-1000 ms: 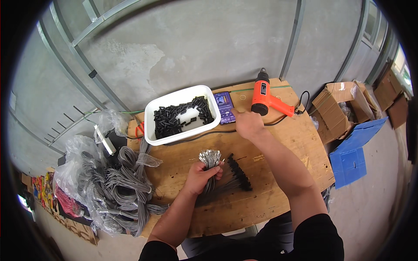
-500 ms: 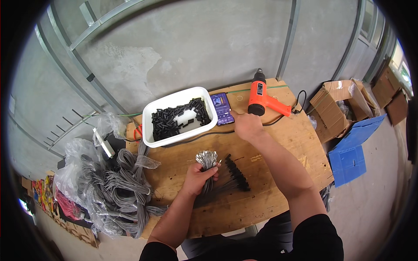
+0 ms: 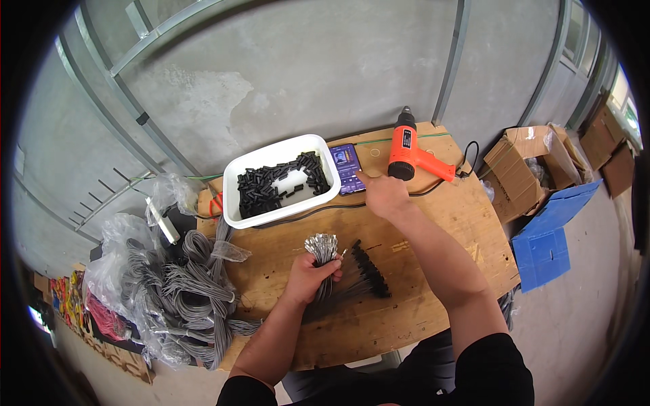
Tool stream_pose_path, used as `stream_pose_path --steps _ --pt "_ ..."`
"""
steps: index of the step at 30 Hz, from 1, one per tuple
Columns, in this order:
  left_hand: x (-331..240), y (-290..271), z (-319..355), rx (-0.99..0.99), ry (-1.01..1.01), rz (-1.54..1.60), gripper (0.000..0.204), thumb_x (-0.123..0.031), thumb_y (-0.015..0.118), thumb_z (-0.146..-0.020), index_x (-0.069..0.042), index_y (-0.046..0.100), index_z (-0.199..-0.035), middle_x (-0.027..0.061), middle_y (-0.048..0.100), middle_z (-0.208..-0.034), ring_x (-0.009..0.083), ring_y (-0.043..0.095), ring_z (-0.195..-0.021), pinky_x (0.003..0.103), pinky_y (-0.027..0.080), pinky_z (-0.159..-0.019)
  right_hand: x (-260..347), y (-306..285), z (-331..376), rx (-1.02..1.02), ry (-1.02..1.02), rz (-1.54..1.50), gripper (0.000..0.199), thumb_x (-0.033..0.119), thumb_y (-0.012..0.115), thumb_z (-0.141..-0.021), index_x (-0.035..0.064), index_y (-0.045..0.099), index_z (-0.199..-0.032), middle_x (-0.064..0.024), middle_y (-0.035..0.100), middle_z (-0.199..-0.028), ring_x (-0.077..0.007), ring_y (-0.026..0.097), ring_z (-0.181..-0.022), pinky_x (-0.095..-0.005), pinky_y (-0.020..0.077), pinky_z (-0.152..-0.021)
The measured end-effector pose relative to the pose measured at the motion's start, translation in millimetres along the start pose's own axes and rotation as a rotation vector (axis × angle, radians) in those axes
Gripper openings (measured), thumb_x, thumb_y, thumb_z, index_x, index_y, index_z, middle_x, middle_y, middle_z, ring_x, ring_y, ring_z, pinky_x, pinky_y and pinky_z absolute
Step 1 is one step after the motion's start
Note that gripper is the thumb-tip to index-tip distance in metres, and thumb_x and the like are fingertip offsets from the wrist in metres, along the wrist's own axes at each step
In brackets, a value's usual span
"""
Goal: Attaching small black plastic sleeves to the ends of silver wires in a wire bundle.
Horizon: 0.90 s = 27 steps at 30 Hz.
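Observation:
My left hand (image 3: 313,275) is closed round a bundle of grey wires (image 3: 323,245), whose bare silvery tips fan out above the thumb. One wire end sticks out to the right of the fingers. My right hand (image 3: 386,196) reaches over to a phone (image 3: 347,168) with a lit purple screen; a finger is stretched out at the screen's lower right edge, and the hand holds nothing I can see. Beside the left hand, a row of wires with black sleeves (image 3: 370,269) on their ends lies on the wooden table (image 3: 433,284).
A white tub (image 3: 233,215) of short black sleeves (image 3: 256,189) stands behind my left hand. An orange heat gun (image 3: 403,145) stands at the back right, its cord crossing the table. Grey wire coils (image 3: 193,291) and plastic bags fill the left; cardboard (image 3: 514,172) and blue (image 3: 542,250) boxes are at right.
The picture on the phone's screen has changed, with my right finger still at its edge. My left hand keeps the wire bundle in the same place.

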State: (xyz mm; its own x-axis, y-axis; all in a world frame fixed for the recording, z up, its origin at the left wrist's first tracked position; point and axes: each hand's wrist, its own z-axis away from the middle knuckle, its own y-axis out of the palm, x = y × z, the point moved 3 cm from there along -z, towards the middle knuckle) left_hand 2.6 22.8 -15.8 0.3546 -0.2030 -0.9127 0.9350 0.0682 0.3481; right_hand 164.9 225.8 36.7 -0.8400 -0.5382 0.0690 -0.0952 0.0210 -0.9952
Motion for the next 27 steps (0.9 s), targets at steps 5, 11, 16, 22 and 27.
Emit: stream_pose_path --steps 5,11,16,22,27 --pt "1 -2 -1 0.024 0.002 0.008 0.014 -0.005 0.07 -0.09 0.001 0.067 -0.102 0.0058 0.068 -0.091 0.0143 0.066 -0.074 0.028 0.056 -0.067 5 -1 0 0.013 -0.017 0.029 0.052 0.008 0.048 -0.089 0.0134 0.052 -0.14 -0.0134 0.073 -0.092 -0.0293 0.072 -0.087 -0.0421 0.0573 -0.073" --pt "0 0 0 0.016 -0.002 -0.007 0.014 -0.005 0.07 -0.09 0.001 0.067 -0.102 0.0056 0.068 -0.092 0.0142 0.065 -0.074 0.028 0.056 -0.067 4 1 0 0.027 -0.024 0.016 0.049 0.008 0.047 -0.09 0.0125 0.052 -0.139 -0.0144 0.073 -0.094 -0.0302 0.072 -0.087 -0.0424 0.0573 -0.073" --pt "0 -1 0 0.02 -0.008 0.012 0.013 -0.006 0.07 -0.091 0.001 0.067 -0.101 0.0047 0.068 -0.087 0.0138 0.065 -0.073 0.028 0.055 -0.067 4 -3 0 0.04 -0.013 0.011 0.046 0.008 0.047 -0.091 0.0106 0.055 -0.136 -0.0149 0.072 -0.095 -0.0307 0.072 -0.088 -0.0429 0.0576 -0.073" --pt "-1 0 1 0.007 -0.007 0.022 0.014 -0.006 0.07 -0.091 0.001 0.068 -0.102 0.0046 0.068 -0.086 0.0136 0.065 -0.073 0.028 0.055 -0.066 -1 -6 -1 0.048 0.029 0.009 0.043 0.009 0.048 -0.09 0.008 0.057 -0.132 -0.016 0.072 -0.095 -0.0316 0.072 -0.088 -0.0437 0.0581 -0.073" --pt "-2 2 0 0.014 0.0 0.033 0.014 -0.006 0.07 -0.091 0.001 0.068 -0.103 0.005 0.068 -0.088 0.0139 0.065 -0.073 0.028 0.055 -0.066 -9 0 -3 0.056 0.081 0.018 0.05 0.007 0.048 -0.088 0.0122 0.051 -0.138 -0.0155 0.073 -0.091 -0.0319 0.072 -0.086 -0.0455 0.0575 -0.073"
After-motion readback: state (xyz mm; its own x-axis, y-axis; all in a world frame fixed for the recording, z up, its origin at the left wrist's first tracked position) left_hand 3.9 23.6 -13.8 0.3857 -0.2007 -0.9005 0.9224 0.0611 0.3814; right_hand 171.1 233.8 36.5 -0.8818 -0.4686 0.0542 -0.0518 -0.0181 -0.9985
